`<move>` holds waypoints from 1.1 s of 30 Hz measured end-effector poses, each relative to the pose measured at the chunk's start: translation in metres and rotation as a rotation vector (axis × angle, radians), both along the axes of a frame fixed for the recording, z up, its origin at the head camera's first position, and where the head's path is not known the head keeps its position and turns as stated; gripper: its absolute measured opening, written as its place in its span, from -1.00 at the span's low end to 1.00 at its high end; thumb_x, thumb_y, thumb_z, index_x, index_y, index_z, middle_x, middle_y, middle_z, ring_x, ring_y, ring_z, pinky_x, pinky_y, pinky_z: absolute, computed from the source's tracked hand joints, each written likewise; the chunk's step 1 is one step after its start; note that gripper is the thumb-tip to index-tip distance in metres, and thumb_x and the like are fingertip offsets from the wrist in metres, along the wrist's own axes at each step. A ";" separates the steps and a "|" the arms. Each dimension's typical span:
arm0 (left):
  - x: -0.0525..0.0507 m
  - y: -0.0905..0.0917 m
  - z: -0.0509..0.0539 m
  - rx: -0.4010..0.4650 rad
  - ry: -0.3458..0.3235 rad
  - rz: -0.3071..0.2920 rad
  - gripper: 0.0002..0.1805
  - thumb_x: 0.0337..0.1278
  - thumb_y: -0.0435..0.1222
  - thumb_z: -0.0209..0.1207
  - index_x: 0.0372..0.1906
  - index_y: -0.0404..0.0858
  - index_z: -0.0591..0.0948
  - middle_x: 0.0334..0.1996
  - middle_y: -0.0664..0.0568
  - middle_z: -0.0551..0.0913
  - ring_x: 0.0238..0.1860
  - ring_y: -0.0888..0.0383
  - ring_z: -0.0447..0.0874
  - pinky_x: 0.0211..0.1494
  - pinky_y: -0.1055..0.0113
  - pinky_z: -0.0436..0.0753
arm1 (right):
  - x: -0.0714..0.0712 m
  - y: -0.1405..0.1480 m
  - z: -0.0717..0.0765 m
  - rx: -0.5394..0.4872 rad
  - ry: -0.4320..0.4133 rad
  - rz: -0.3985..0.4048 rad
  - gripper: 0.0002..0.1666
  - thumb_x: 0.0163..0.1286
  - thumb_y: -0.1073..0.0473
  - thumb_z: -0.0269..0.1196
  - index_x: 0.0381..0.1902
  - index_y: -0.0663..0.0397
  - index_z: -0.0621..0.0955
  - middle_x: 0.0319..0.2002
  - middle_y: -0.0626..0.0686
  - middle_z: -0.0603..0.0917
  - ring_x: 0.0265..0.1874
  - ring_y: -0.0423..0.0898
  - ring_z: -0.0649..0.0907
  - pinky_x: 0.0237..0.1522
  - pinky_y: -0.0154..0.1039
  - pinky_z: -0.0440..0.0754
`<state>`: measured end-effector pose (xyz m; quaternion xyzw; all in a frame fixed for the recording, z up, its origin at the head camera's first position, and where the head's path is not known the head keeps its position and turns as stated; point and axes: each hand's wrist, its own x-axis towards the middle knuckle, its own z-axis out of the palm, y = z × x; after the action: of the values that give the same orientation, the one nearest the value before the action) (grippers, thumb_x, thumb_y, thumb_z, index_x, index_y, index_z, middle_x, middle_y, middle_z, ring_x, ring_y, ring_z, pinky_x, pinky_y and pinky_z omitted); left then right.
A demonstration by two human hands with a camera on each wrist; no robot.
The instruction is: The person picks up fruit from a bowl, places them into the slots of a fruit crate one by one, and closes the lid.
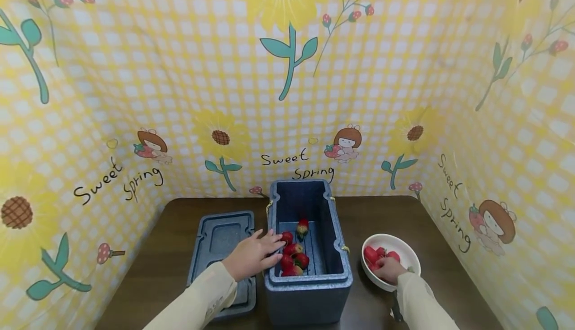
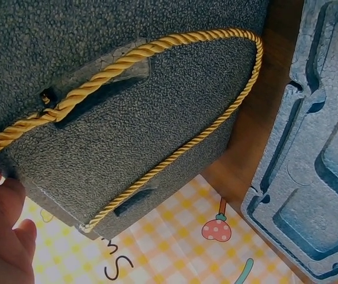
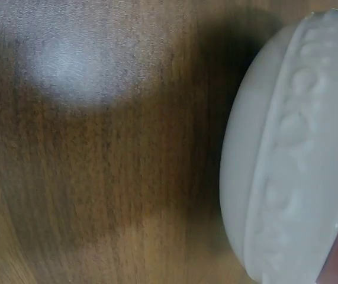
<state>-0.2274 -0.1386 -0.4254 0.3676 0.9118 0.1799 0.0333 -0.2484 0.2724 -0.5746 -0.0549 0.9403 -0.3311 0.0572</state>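
Observation:
A deep dark blue foam box (image 1: 308,286) stands uncovered, with several red and yellowish fruits (image 1: 293,249) inside, mostly along its left side. My left hand (image 1: 253,254) rests over the box's left rim, fingers spread and fairly straight. The left wrist view shows that hand's fingers (image 2: 3,198) at the edge of the box wall, beside a twisted gold cord (image 2: 174,38). To the right, my right hand (image 1: 390,271) reaches down into a white bowl (image 1: 411,255) and touches red fruits (image 1: 371,254); its fingertips are hidden. Only the bowl's outside shows in the right wrist view.
The box's blue foam lid (image 1: 224,232) lies flat left of the box, partly under my left forearm. Everything stands on a dark wooden table (image 1: 152,270). Yellow checked cloth (image 1: 287,120) walls enclose its back and sides.

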 end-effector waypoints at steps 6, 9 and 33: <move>0.002 -0.001 -0.001 0.005 0.007 0.009 -0.53 0.38 -0.13 0.01 0.24 -0.31 0.51 0.26 -0.14 0.46 0.32 -0.10 0.34 0.37 -0.14 0.16 | 0.000 -0.001 0.002 -0.016 -0.038 -0.066 -0.85 -0.09 0.29 0.31 -0.48 0.22 0.61 -0.59 -0.05 0.51 -0.53 -0.13 0.43 -0.40 -0.28 0.42; 0.003 -0.002 -0.002 0.004 0.014 0.017 -0.52 0.38 -0.12 0.00 0.25 -0.30 0.51 0.27 -0.13 0.45 0.32 -0.08 0.34 0.38 -0.12 0.14 | -0.001 -0.001 0.010 -0.016 -0.042 -0.080 -0.75 -0.12 0.26 0.33 -0.40 0.26 0.63 -0.56 -0.04 0.54 -0.51 -0.12 0.46 -0.39 -0.28 0.45; 0.002 -0.001 -0.002 0.020 0.011 -0.007 -0.55 0.40 -0.17 -0.02 0.24 -0.31 0.52 0.26 -0.17 0.46 0.34 -0.10 0.31 0.37 -0.14 0.15 | -0.030 0.010 0.093 -0.037 0.034 -0.072 -0.41 0.08 0.26 0.36 0.02 0.53 0.50 -0.21 0.35 0.66 -0.19 0.21 0.64 -0.04 0.09 0.53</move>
<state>-0.2257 -0.1395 -0.4277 0.3718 0.9089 0.1870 0.0254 -0.2780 0.2822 -0.4812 -0.0277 0.9362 -0.3492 0.0285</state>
